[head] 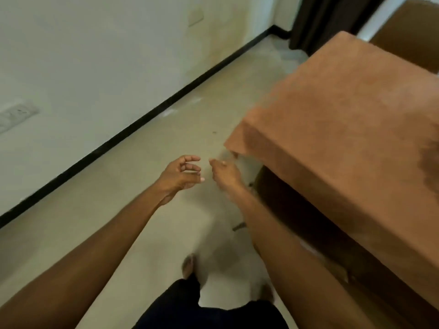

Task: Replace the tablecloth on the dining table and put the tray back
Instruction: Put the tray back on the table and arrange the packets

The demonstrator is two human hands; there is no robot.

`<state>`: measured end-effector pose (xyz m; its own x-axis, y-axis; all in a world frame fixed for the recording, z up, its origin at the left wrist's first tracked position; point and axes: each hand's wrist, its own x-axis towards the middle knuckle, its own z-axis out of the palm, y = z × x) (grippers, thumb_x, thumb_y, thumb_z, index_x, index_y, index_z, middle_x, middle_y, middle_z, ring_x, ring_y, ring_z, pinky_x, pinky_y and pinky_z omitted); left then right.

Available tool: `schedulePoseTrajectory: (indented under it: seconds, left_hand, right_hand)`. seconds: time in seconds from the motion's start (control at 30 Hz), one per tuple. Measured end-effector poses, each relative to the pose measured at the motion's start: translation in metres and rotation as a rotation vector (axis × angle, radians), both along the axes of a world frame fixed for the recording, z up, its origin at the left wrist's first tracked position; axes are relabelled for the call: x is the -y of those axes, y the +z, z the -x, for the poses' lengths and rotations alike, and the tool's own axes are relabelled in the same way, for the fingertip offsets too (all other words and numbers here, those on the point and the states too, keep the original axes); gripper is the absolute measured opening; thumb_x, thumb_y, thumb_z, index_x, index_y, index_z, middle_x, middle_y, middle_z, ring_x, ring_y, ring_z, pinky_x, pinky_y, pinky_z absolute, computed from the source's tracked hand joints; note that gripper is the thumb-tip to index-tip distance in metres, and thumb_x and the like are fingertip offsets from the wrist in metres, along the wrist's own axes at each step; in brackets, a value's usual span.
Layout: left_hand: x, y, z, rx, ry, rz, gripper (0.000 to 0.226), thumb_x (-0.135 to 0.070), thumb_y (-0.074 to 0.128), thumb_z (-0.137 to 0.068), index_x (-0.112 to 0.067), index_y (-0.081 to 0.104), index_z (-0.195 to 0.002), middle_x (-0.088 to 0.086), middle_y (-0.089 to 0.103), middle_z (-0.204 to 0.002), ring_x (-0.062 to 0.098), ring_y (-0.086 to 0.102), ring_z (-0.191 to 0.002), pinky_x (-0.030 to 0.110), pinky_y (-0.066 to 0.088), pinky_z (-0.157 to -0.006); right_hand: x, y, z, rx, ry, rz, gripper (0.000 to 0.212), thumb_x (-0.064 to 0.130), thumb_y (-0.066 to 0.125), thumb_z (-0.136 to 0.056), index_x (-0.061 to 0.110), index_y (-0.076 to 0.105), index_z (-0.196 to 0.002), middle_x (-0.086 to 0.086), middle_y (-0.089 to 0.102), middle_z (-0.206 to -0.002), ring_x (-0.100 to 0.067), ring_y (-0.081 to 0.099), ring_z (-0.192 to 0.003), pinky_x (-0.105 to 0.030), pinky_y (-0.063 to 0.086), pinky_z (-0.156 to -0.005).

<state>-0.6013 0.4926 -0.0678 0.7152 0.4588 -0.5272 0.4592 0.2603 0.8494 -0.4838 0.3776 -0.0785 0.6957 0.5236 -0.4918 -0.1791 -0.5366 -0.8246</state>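
Tablecloth (344,110): rust-brown, fuzzy, spread flat over the table top. Hangs down the near side & left end, front-left corner drooping to a point. Darker patch at rt edge. Table itself hidden under the cloth.

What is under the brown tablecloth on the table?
The tablecloth covers the whole top, so the table surface beneath it is hidden. Below its hanging edge, only dark shadow and what may be a table leg at the near corner are visible.
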Motion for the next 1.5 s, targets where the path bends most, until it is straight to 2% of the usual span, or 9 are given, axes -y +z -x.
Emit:
schedulePoseTrajectory:
  seconds: [0.1,0.3,0.53,0.67,0.8,1.0,1.27,1.4,1.5]
  left_hand:
    - [-0.065,-0.027,0.049,-0.141,0.223,-0.027,0.016,-0.023,0.076,-0.086,-0.015,0.073,-0.099,0.000,0.069,-0.089,0.013,0.064,-0.090,0.033,0.052,-0.082]
    - [-0.144,-0.074,0.072,-0.305,0.319,-0.199,0.020,-0.024,0.069,-0.092,-0.009,0.067,-0.080,0.005,0.063,-0.072,0.019,0.057,-0.075,0.027,0.043,-0.064]
    - [-0.209,-0.126,0.008,-0.561,-0.195,-0.500,0.019,-0.032,0.067,-0.092,-0.025,0.064,-0.074,-0.008,0.065,-0.074,0.013,0.060,-0.075,0.026,0.040,-0.066]
    - [-0.258,-0.141,-0.063,-0.646,-0.297,-0.452,0.011,-0.029,0.066,-0.091,-0.022,0.069,-0.083,-0.001,0.074,-0.092,0.018,0.067,-0.088,0.027,0.049,-0.078]
    - [-0.304,-0.144,-0.156,-0.645,-0.323,-0.412,0.014,-0.029,0.066,-0.093,-0.015,0.072,-0.093,0.002,0.073,-0.093,0.020,0.068,-0.090,0.032,0.053,-0.083]
    - [-0.351,-0.142,-0.291,-0.601,-0.592,-0.487,0.014,-0.026,0.061,-0.093,-0.017,0.071,-0.096,0.001,0.070,-0.098,0.019,0.064,-0.092,0.027,0.047,-0.078]
    - [-0.387,-0.175,-0.496,-0.479,-0.937,-0.538,0.013,-0.021,0.059,-0.095,-0.018,0.072,-0.091,0.004,0.071,-0.104,0.019,0.062,-0.091,0.031,0.048,-0.081]
    - [-0.398,-0.203,-0.582,-0.491,-1.182,-0.518,0.020,-0.023,0.055,-0.097,-0.014,0.073,-0.097,0.004,0.068,-0.111,0.026,0.063,-0.104,0.027,0.041,-0.079]
    - [-0.401,-0.238,-0.647,-0.528,-1.261,-0.496,0.016,-0.023,0.058,-0.095,-0.015,0.071,-0.094,0.000,0.070,-0.110,0.024,0.064,-0.104,0.029,0.046,-0.079]
  right_hand:
    - [-0.051,-0.030,0.023,0.063,0.153,0.097,0.048,0.032,0.056,-0.099,0.015,0.049,-0.055,-0.011,0.054,-0.063,-0.022,0.051,-0.059,-0.030,0.037,-0.060]
    - [-0.112,-0.070,0.005,0.211,0.348,0.311,0.053,0.032,0.052,-0.102,0.014,0.040,-0.053,-0.012,0.051,-0.066,-0.023,0.052,-0.069,-0.029,0.034,-0.065]
    - [-0.174,-0.114,-0.084,0.208,0.320,0.366,0.053,0.034,0.046,-0.104,0.014,0.044,-0.055,-0.003,0.047,-0.056,-0.020,0.046,-0.054,-0.032,0.038,-0.063]
    - [-0.213,-0.137,-0.138,0.155,0.291,0.407,0.055,0.033,0.046,-0.105,0.013,0.044,-0.054,-0.002,0.047,-0.054,-0.021,0.048,-0.055,-0.031,0.038,-0.061]
    - [-0.250,-0.143,-0.203,0.092,0.292,0.453,0.053,0.034,0.044,-0.105,0.013,0.045,-0.057,-0.002,0.049,-0.057,-0.023,0.051,-0.061,-0.032,0.040,-0.063]
    - [-0.280,-0.140,-0.311,0.062,0.130,0.466,0.054,0.035,0.045,-0.104,0.015,0.041,-0.054,-0.002,0.045,-0.055,-0.027,0.053,-0.069,-0.031,0.036,-0.066]
    - [-0.270,-0.168,-0.455,-0.054,-0.203,0.519,0.044,0.030,0.044,-0.105,-0.002,0.069,-0.086,-0.029,0.069,-0.102,-0.039,0.064,-0.097,-0.035,0.041,-0.075]
    - [-0.273,-0.206,-0.498,-0.146,-0.400,0.524,0.050,0.033,0.050,-0.103,0.012,0.052,-0.059,-0.024,0.058,-0.077,-0.032,0.057,-0.078,-0.037,0.037,-0.070]
    - [-0.275,-0.257,-0.539,-0.238,-0.481,0.492,0.047,0.045,0.053,-0.096,0.021,0.040,-0.058,-0.011,0.047,-0.072,-0.024,0.047,-0.073,-0.039,0.036,-0.066]
